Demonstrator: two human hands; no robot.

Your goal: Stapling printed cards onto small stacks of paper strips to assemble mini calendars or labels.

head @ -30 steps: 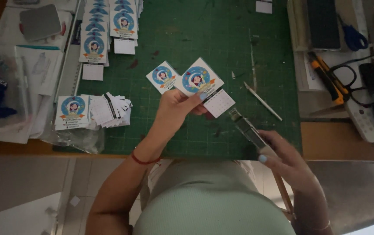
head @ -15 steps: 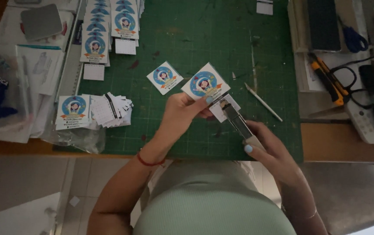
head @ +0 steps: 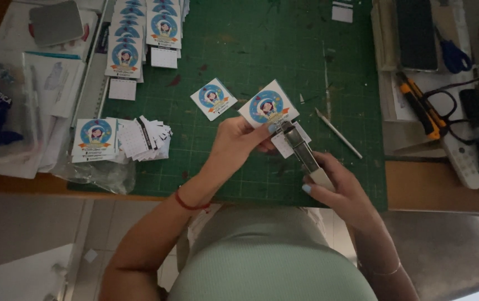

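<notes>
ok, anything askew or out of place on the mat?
Mostly tidy. The small white slips left of the left hand lie in a loose fanned heap, unlike the neat card rows at top. One card sits tilted alone.

Stapling little cards over the green cutting mat (head: pixel 239 50)

Left hand (head: pixel 234 142) pinches a square card with a round blue picture (head: pixel 267 106), right hand (head: pixel 340 192) grips a metal stapler (head: pixel 303 153) whose nose sits on the card's lower edge; another card (head: pixel 213 98) lies flat just left of it, a thin stick (head: pixel 337 132) to the right
</notes>
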